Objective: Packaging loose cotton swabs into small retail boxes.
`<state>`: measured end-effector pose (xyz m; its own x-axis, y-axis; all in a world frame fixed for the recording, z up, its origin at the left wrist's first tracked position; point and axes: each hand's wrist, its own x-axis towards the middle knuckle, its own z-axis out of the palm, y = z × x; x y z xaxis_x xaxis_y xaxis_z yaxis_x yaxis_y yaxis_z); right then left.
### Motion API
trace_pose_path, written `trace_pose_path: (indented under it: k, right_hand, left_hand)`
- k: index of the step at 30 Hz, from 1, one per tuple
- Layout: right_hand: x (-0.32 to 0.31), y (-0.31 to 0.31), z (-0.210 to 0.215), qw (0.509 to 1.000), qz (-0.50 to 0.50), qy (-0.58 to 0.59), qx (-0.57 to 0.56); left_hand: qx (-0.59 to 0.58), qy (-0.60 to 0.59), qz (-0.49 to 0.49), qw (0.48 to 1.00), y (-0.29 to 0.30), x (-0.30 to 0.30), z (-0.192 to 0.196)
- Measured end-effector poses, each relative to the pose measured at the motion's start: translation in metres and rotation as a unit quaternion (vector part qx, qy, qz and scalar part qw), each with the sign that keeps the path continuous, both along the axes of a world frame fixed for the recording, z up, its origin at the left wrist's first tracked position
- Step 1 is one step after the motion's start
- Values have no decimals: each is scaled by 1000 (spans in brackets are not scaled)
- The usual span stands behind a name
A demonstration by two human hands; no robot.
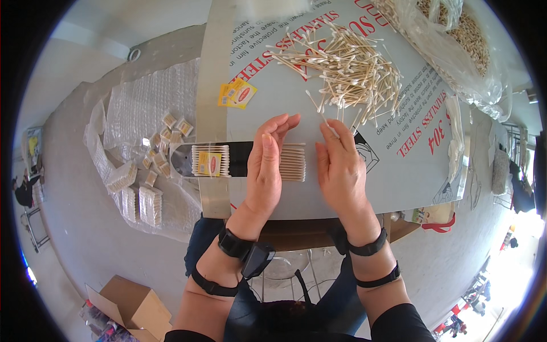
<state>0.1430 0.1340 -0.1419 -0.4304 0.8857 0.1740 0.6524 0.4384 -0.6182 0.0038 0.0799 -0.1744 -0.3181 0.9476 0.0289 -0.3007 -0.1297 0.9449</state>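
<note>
Wooden-stick cotton swabs lie side by side in a row (293, 162) on a black strip (239, 158). My left hand (268, 162) stands on edge over the strip, fingers stretched out, its palm toward the row. At the strip's left end, a clear plastic pack (183, 159) holds white swab tips with a small yellow label (210, 164) on them. To the right of the row, my right hand (343, 165) has its fingers closed around a cotton swab (329, 126), just below a loose heap of swabs (359, 68). Its fingertips partly hide the grip.
Yellow printed cards (237, 93) lie on the film-covered tabletop (399, 182). A clear bag of swabs (464, 43) stands at the far right. Left of the table, bubble wrap (154, 85) carries several swab packs (150, 205). An open cardboard box (131, 305) sits at the lower left.
</note>
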Motion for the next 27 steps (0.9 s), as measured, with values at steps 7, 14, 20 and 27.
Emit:
trace_pose_path:
  k: [7,14,20,27]
  right_hand:
    - [-5,-23,-5,989,129,-54,35]
    - [-6,-37,-8,978,135,-152,56]
    - [-9,-40,-14,978,124,-155,72]
    - [-11,-40,-16,976,95,-178,84]
  left_hand:
    - [6,-29,8,1000,0,2,0]
    - [16,-29,22,999,-4,-8,5]
    - [-18,213,39,976,-12,-21,9]
    - [19,374,4,927,-9,-13,3]
